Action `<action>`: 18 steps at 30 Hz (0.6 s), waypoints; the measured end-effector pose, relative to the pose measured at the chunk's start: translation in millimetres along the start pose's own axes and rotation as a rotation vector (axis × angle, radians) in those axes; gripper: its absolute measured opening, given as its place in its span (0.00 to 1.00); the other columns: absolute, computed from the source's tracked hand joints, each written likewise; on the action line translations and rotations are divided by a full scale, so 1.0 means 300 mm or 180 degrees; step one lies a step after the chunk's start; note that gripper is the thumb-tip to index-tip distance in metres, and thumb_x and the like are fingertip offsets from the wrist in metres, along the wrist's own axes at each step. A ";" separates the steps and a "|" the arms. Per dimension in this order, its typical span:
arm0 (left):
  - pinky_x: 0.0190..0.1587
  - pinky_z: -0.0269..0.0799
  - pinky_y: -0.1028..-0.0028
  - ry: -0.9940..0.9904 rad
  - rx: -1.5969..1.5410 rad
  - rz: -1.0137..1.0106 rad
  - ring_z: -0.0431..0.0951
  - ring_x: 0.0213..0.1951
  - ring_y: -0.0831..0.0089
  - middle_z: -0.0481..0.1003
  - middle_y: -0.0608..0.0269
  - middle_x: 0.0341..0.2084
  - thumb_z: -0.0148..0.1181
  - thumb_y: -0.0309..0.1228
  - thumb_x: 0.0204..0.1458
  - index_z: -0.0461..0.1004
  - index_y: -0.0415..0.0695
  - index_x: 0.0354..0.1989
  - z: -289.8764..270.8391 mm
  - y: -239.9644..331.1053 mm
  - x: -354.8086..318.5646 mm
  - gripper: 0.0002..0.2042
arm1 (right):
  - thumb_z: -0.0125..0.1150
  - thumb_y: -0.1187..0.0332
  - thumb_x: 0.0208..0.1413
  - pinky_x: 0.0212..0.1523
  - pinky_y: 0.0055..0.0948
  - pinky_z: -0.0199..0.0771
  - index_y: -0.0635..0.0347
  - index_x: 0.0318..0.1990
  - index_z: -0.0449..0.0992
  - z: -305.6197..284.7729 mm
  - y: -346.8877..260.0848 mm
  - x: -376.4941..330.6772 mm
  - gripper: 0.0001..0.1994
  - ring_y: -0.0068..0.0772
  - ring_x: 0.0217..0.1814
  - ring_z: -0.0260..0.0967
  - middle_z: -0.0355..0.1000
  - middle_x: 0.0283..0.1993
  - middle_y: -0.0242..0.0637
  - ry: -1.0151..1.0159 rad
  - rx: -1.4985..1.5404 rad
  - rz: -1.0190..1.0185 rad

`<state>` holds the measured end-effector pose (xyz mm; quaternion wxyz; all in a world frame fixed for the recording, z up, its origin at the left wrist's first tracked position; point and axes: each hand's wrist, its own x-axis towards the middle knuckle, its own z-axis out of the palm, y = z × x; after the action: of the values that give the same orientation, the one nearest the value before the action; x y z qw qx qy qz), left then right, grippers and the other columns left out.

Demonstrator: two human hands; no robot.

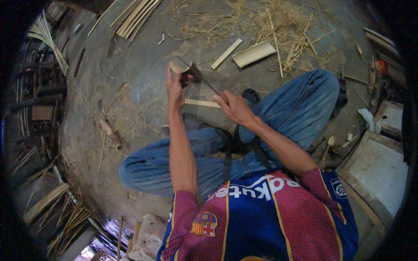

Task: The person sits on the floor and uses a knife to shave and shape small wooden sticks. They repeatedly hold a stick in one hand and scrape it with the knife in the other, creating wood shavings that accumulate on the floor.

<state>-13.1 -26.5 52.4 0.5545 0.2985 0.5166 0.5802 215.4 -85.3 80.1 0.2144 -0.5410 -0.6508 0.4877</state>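
My left grip (175, 89) is clamped on a short bamboo piece (179, 66) while my right grip (233, 106) is clamped on the knife (201, 79) handle, blade meeting the bamboo

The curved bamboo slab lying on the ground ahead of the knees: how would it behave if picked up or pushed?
The curved bamboo slab looks thin and dry, so probably light and stiff. Its arched back suggests it might rock when pushed instead of rolling away. It lies by loose straw, so it could drag some strands along.
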 end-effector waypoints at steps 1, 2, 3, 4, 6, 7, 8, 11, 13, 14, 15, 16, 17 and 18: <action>0.30 0.67 0.77 0.0035 0.0029 0.0000 0.76 0.31 0.76 0.76 0.62 0.36 0.48 0.31 0.64 0.50 0.47 0.69 0.008 -0.002 0.004 0.26 | 0.52 0.52 0.63 0.30 0.46 0.65 0.68 0.34 0.67 0.015 0.021 0.008 0.22 0.54 0.27 0.67 0.69 0.26 0.54 0.0099 0.0038 -0.0075; 0.30 0.67 0.78 0.0069 0.0059 0.0000 0.76 0.31 0.76 0.76 0.62 0.36 0.48 0.31 0.64 0.50 0.47 0.69 0.015 -0.004 0.007 0.26 | 0.52 0.52 0.63 0.29 0.45 0.64 0.68 0.33 0.66 0.023 0.038 0.013 0.22 0.51 0.25 0.65 0.67 0.24 0.54 0.0198 0.0077 -0.0151; 0.30 0.67 0.78 0.0125 0.0089 0.0001 0.76 0.31 0.77 0.76 0.62 0.37 0.48 0.31 0.64 0.51 0.47 0.69 0.007 -0.010 0.010 0.25 | 0.52 0.52 0.63 0.29 0.45 0.63 0.67 0.33 0.66 0.016 0.025 0.014 0.22 0.52 0.25 0.65 0.67 0.24 0.54 0.0112 0.0023 -0.0109; 0.29 0.67 0.78 0.0133 0.0078 0.0035 0.76 0.31 0.77 0.75 0.62 0.38 0.48 0.31 0.64 0.52 0.47 0.69 -0.001 -0.015 0.013 0.25 | 0.52 0.52 0.63 0.29 0.45 0.63 0.67 0.33 0.66 0.004 0.009 0.014 0.22 0.53 0.26 0.66 0.67 0.25 0.54 0.0027 -0.0030 -0.0066; 0.29 0.67 0.79 0.0132 0.0058 0.0093 0.76 0.31 0.78 0.75 0.62 0.40 0.48 0.31 0.64 0.53 0.47 0.69 -0.007 -0.018 0.013 0.25 | 0.52 0.51 0.63 0.29 0.46 0.63 0.67 0.32 0.66 0.000 0.004 0.014 0.22 0.53 0.26 0.66 0.68 0.25 0.54 -0.0032 -0.0051 -0.0048; 0.29 0.67 0.79 0.0134 0.0050 0.0088 0.76 0.31 0.78 0.75 0.63 0.40 0.48 0.31 0.64 0.53 0.47 0.69 -0.003 -0.017 0.011 0.25 | 0.52 0.51 0.63 0.29 0.46 0.63 0.67 0.32 0.66 0.005 0.012 0.013 0.22 0.52 0.25 0.65 0.68 0.25 0.54 -0.0007 -0.0018 -0.0072; 0.29 0.67 0.79 0.0138 0.0042 0.0083 0.76 0.31 0.78 0.75 0.63 0.40 0.48 0.31 0.64 0.53 0.48 0.69 0.003 -0.016 0.009 0.25 | 0.52 0.52 0.63 0.29 0.46 0.62 0.67 0.32 0.66 0.008 0.016 0.013 0.22 0.52 0.25 0.65 0.67 0.25 0.54 0.0016 0.0016 -0.0097; 0.29 0.66 0.79 0.0082 0.0159 0.0073 0.76 0.31 0.78 0.75 0.64 0.40 0.47 0.32 0.64 0.51 0.48 0.70 0.010 -0.001 0.003 0.26 | 0.52 0.51 0.64 0.29 0.45 0.63 0.67 0.32 0.66 0.013 0.009 0.009 0.22 0.52 0.25 0.64 0.68 0.25 0.54 0.0000 -0.0047 0.0027; 0.29 0.66 0.79 0.0072 0.0224 0.0047 0.76 0.30 0.78 0.75 0.64 0.39 0.47 0.32 0.64 0.51 0.48 0.70 0.017 0.007 0.004 0.26 | 0.52 0.51 0.64 0.29 0.45 0.63 0.67 0.33 0.67 0.021 0.026 0.007 0.23 0.51 0.25 0.65 0.68 0.25 0.54 0.0062 0.0073 -0.0009; 0.29 0.66 0.79 0.0098 0.0227 0.0022 0.76 0.30 0.78 0.75 0.64 0.39 0.47 0.32 0.65 0.51 0.48 0.70 0.021 0.009 0.002 0.26 | 0.51 0.51 0.64 0.30 0.45 0.64 0.68 0.33 0.67 0.027 0.038 0.008 0.23 0.51 0.25 0.65 0.68 0.25 0.55 0.0095 0.0133 -0.0026; 0.29 0.65 0.79 0.0131 0.0234 -0.0006 0.76 0.30 0.79 0.76 0.64 0.38 0.46 0.33 0.65 0.51 0.48 0.70 0.018 0.004 0.000 0.26 | 0.51 0.51 0.64 0.30 0.44 0.64 0.68 0.33 0.67 0.033 0.048 0.013 0.23 0.50 0.25 0.65 0.68 0.25 0.54 0.0121 0.0085 -0.0082; 0.30 0.66 0.79 0.0090 0.0299 0.0024 0.76 0.31 0.78 0.75 0.64 0.41 0.47 0.34 0.65 0.50 0.49 0.70 0.013 0.000 0.001 0.26 | 0.51 0.51 0.64 0.30 0.44 0.64 0.68 0.33 0.67 0.038 0.058 0.021 0.23 0.49 0.25 0.64 0.67 0.25 0.54 0.0148 0.0037 -0.0137; 0.31 0.66 0.79 0.0047 0.0364 0.0054 0.76 0.32 0.78 0.75 0.64 0.43 0.47 0.36 0.65 0.50 0.49 0.71 0.009 -0.002 0.003 0.26 | 0.51 0.51 0.64 0.30 0.43 0.64 0.68 0.33 0.67 0.041 0.068 0.026 0.23 0.48 0.25 0.64 0.67 0.24 0.53 0.0178 -0.0011 -0.0191; 0.32 0.67 0.78 0.0003 0.0431 0.0083 0.76 0.33 0.77 0.74 0.64 0.45 0.47 0.37 0.65 0.50 0.49 0.71 0.005 -0.002 0.005 0.27 | 0.51 0.51 0.64 0.30 0.43 0.64 0.68 0.33 0.67 0.037 0.057 0.025 0.23 0.47 0.24 0.63 0.67 0.24 0.53 0.0154 0.0007 -0.0174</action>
<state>-11.8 -24.7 51.8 0.5251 0.3417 0.5510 0.5513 212.6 -83.9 58.6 0.2440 -0.5344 -0.6594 0.4691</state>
